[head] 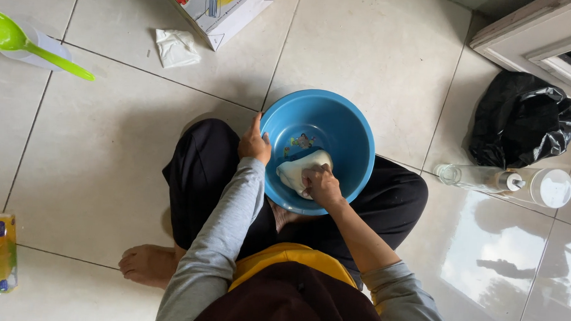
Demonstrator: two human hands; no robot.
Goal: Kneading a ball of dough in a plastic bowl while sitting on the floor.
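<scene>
On the pale glossy tiled floor (105, 172), the round blue plastic bowl (344, 128) holds a smooth, soft lump of white dough (298, 167). The right hand (323, 184) is closed on the dough; the left hand (254, 143) grips the bowl's rim.

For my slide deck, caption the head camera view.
Left hand steadies blue bowl; right hand presses pale dough inside.

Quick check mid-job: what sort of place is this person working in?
Probably the tiled floor of a home, near a doorway. The person sits cross-legged, left hand on the rim of a blue bowl, right hand pressing pale dough; a green ladle lies nearby.
</scene>
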